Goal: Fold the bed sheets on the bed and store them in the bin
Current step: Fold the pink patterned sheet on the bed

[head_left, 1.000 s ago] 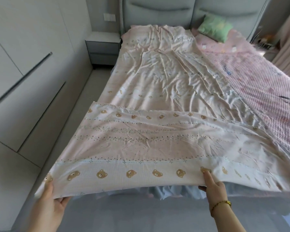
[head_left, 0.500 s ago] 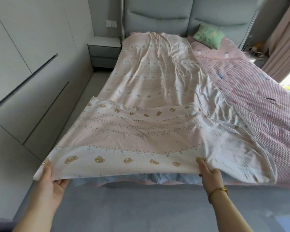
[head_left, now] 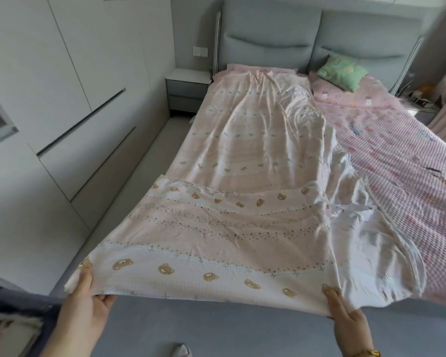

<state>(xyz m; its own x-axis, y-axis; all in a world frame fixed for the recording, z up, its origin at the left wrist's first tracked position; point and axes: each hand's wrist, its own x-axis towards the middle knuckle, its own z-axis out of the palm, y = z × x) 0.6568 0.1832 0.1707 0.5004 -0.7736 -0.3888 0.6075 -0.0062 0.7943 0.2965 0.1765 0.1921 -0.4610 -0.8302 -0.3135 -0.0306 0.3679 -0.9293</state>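
A pale pink sheet printed with small brown bears (head_left: 242,155) lies lengthwise along the left half of the bed, wrinkled. Its near end is lifted off the mattress and stretched flat between my hands. My left hand (head_left: 85,302) pinches the near left corner, thumb on top. My right hand (head_left: 345,313), with a gold bracelet at the wrist, grips the near edge further right. Beyond my right hand a loose white flap of the sheet (head_left: 386,253) sags onto the bed. No bin is in view.
A pink checked cover (head_left: 402,176) spreads over the right half of the bed, with a green pillow (head_left: 343,70) by the grey padded headboard (head_left: 271,39). White wardrobe doors (head_left: 62,99) line the left wall, a nightstand (head_left: 186,88) stands beyond them. Curtains hang at far right.
My hands have drawn the sheet's near end back toward me and lower, and closer together. The flap on the right has slackened and dropped onto the bed.
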